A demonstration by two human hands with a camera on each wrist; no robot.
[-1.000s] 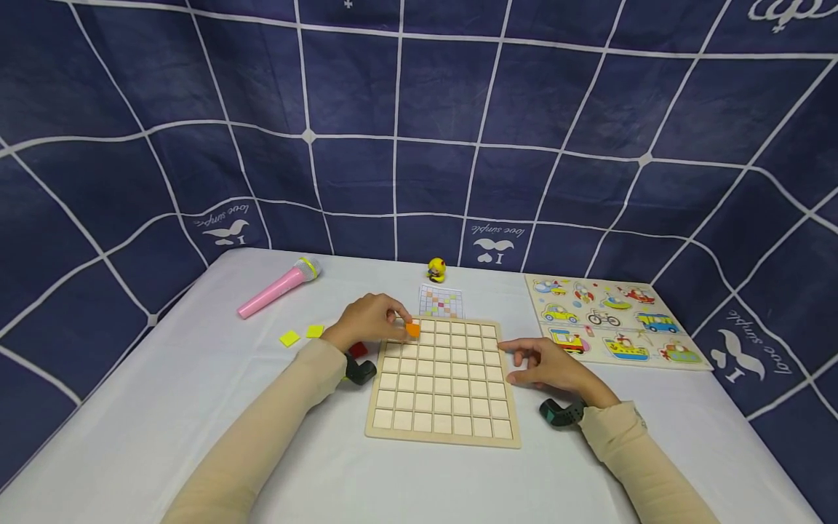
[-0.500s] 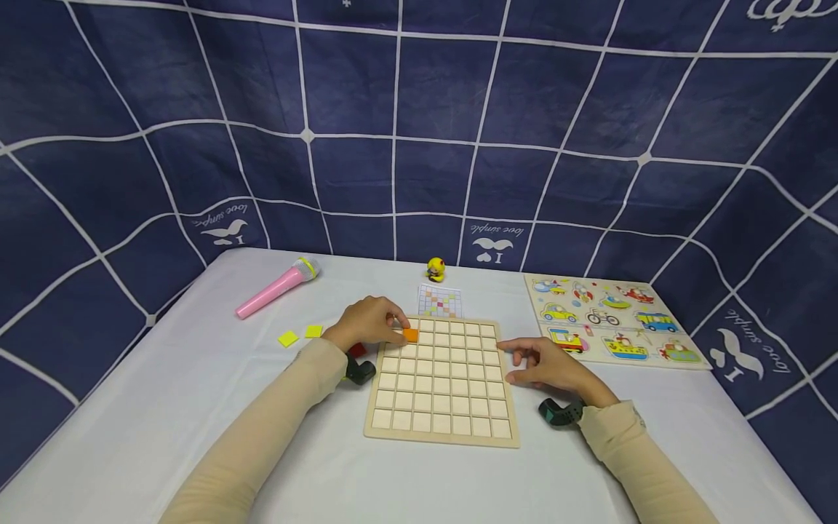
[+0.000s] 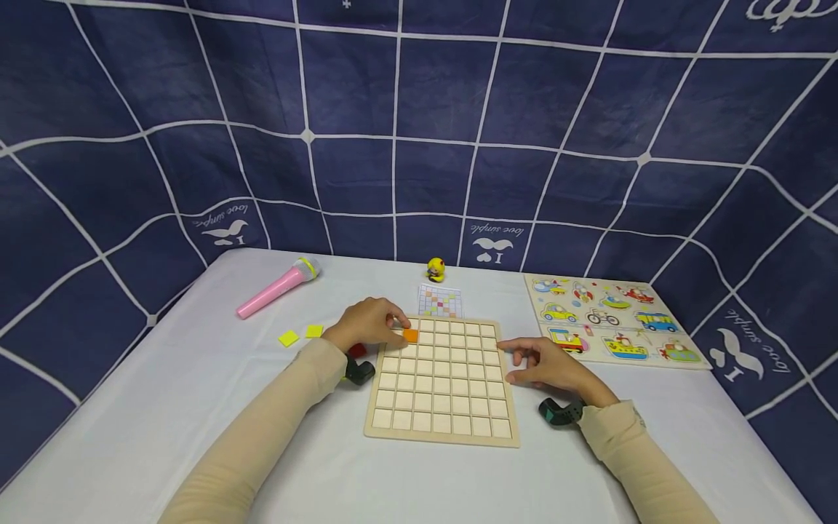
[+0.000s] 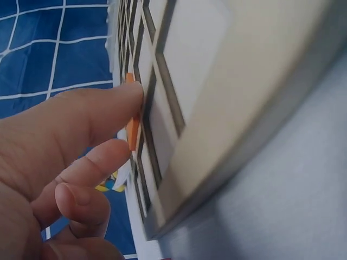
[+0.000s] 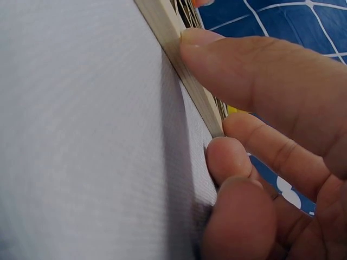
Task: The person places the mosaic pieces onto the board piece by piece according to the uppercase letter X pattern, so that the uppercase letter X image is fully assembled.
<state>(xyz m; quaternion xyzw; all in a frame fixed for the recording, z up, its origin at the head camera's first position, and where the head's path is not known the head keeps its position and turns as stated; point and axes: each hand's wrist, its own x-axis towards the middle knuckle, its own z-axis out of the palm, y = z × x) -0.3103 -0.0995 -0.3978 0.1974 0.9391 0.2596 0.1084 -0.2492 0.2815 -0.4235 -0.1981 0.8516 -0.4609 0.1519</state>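
My left hand (image 3: 369,322) is over the far left corner of a wooden grid board (image 3: 441,442). Its thumb and forefinger pinch a small orange square tile (image 3: 410,335), which lies flat at one of the cells; the left wrist view shows the tile (image 4: 133,132) edge-on between the fingertips. Along the board's right edge rests my right hand (image 3: 546,365), thumb and forefinger spread and touching the rim, other fingers bent. In the right wrist view, its thumb (image 5: 238,62) presses the wooden edge (image 5: 181,65). A red tile (image 3: 357,350) lies partly hidden by the left wrist.
Two yellow tiles (image 3: 288,338) lie left of the board. Behind it are a printed colour-grid card (image 3: 440,300) and a small yellow figurine (image 3: 436,269). A pink toy microphone (image 3: 275,290) lies back left; a vehicle picture puzzle (image 3: 615,322) lies back right.
The orange tile went from tilted upright to lying flat at a board cell, with the left fingers lowering slightly. My right hand stayed at the board's edge.
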